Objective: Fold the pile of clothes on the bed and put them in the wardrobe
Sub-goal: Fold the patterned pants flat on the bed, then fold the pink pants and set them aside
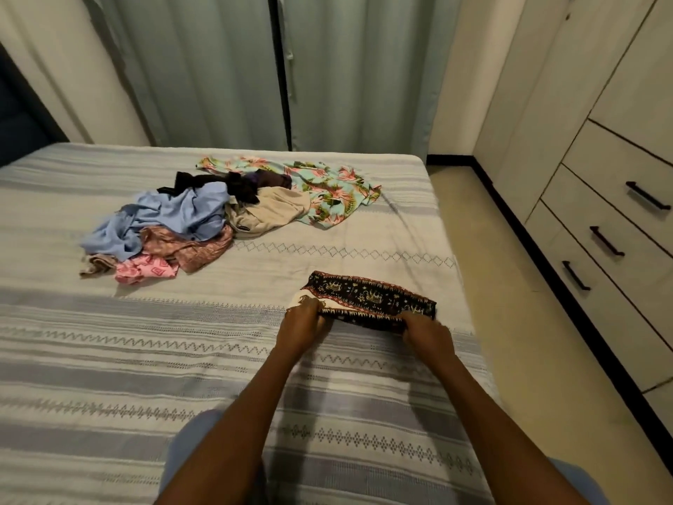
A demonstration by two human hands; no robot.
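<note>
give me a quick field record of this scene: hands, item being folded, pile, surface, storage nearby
left hand: left hand grips the left end of the patterned cloth
right hand: right hand grips its right end
item being folded: dark patterned cloth, folded into a narrow band, lying on the bed near the right edge
pile: unfolded clothes farther back, apart from the hands; blue, pink, beige, black and floral pieces
surface: bed with striped cover
storage nearby: wardrobe drawers to the right, shut

Home bedroom (bed (pixel 182 359), wardrobe (pixel 619 103), curtains (pixel 218 67))
</note>
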